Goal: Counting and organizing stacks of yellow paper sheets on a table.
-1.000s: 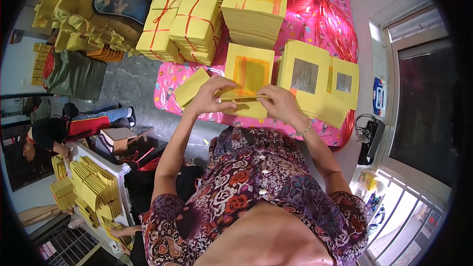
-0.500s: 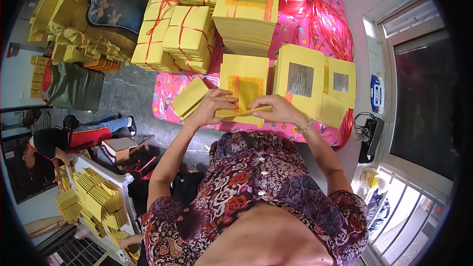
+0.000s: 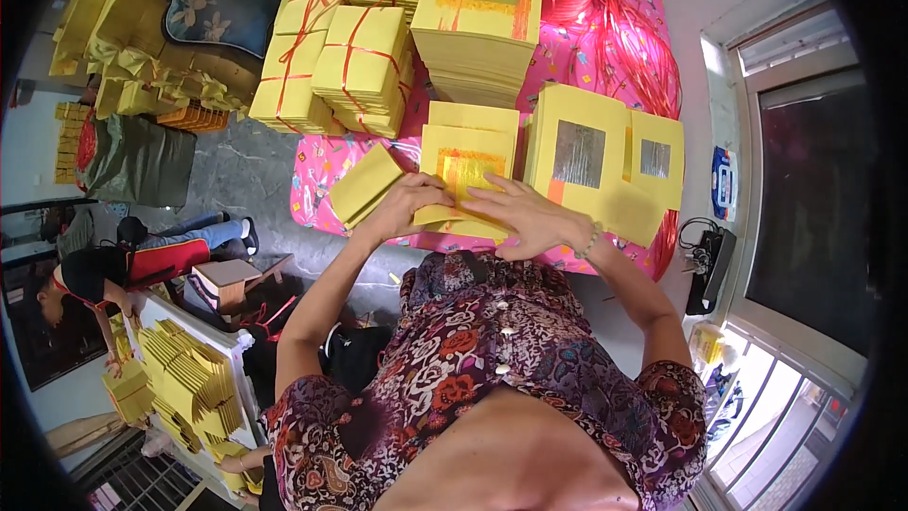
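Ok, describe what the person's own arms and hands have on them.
The left sleeve and right sleeve are short, dark purple-maroon, with a dense floral pattern in red and pale tones. The left hand and right hand are ungloved. A pale, beaded-looking bracelet circles the right wrist; none shows on the left.

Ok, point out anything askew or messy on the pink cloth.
The loose red ribbons sprawl across the far right, unlike those tied neatly round the yellow bundles. The small yellow stack beside the left hand lies at an angle to the neighbouring sheet pile. Nothing looks spilled.
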A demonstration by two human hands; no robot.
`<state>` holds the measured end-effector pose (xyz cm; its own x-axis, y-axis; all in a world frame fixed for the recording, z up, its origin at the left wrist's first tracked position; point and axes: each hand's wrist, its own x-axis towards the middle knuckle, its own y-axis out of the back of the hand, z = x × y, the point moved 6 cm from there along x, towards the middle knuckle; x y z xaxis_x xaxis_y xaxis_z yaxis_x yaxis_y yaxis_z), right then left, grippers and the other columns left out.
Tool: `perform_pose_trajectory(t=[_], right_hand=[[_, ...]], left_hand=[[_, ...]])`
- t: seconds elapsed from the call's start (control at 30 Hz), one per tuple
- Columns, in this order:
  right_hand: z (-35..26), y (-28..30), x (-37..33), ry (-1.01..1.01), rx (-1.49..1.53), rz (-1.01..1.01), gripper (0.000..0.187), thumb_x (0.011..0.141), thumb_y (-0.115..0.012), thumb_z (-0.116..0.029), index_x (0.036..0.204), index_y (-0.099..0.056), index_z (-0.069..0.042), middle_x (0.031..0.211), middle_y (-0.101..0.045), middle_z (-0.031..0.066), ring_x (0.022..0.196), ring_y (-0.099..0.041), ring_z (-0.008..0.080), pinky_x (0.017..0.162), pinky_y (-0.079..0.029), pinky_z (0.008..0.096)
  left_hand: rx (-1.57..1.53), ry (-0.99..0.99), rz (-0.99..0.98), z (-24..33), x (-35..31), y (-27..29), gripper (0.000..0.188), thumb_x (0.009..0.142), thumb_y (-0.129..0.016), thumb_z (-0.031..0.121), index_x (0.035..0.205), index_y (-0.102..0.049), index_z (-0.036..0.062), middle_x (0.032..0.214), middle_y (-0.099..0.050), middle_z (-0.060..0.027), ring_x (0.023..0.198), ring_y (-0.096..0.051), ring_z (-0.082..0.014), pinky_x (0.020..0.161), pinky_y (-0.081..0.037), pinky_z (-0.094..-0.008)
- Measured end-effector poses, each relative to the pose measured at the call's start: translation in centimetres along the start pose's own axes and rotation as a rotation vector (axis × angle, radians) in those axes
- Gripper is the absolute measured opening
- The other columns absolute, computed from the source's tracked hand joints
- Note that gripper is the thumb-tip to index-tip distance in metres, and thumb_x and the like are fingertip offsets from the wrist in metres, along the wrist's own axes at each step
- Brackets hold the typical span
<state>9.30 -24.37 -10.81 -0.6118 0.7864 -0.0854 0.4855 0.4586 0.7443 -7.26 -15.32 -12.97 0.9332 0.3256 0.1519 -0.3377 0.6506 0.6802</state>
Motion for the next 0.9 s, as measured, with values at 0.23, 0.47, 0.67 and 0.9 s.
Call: perform_pose_trajectory(t=[0.23,0.47,0.67,0.9], right_hand=[[3.4,-1.3,0.4,-0.291,0.149,-0.199,0.062,0.081,-0.062,-0.036,0.132,-0.046,-0.004,0.128,-0.054,0.0189,0.118,-0.051,0.0351,0.097,-0.043,0.0418],[3.2,2.6,-1.3,-0.402,0.164,0.958,0.047,0.085,-0.066,-0.017,0.123,-0.045,0.001,0.114,-0.054,0.017,0.097,-0.059,0.027,0.074,-0.049,0.0365],[2.1,-1.9,-1.5,-0.679,0.947,0.956,0.041,0.087,-0.067,-0.011,0.119,-0.044,-0.003,0.108,-0.052,0.0081,0.097,-0.056,0.0161,0.08,-0.05,0.0274],[3.7,-4.7,2.6,-0.665,1.603,0.83,0.059,0.086,-0.071,-0.028,0.13,-0.038,-0.008,0.129,-0.045,0.0078,0.122,-0.045,0.0203,0.096,-0.042,0.0428]], left_hand=[[-0.125,0.208,0.055,-2.0,-0.2,-0.7,0.029,0.076,-0.07,0.015,0.104,-0.066,0.007,0.098,-0.068,-0.0068,0.095,-0.061,-0.0275,0.085,-0.048,-0.0368],[-0.548,0.598,0.306,-2.7,1.3,0.8,0.029,0.092,-0.062,0.025,0.104,-0.064,-0.0015,0.083,-0.067,-0.0027,0.077,-0.058,-0.0079,0.07,-0.049,-0.0267],[-0.75,0.539,0.56,-4.3,1.6,0.4,0.029,0.093,-0.061,0.022,0.108,-0.063,-0.0016,0.09,-0.067,-0.0031,0.082,-0.059,-0.0086,0.071,-0.049,-0.0275],[-0.706,0.562,0.574,-2.4,2.1,-1.8,0.028,0.092,-0.061,0.019,0.111,-0.061,-0.0026,0.098,-0.068,-0.0055,0.087,-0.061,-0.0115,0.076,-0.05,-0.0281]])
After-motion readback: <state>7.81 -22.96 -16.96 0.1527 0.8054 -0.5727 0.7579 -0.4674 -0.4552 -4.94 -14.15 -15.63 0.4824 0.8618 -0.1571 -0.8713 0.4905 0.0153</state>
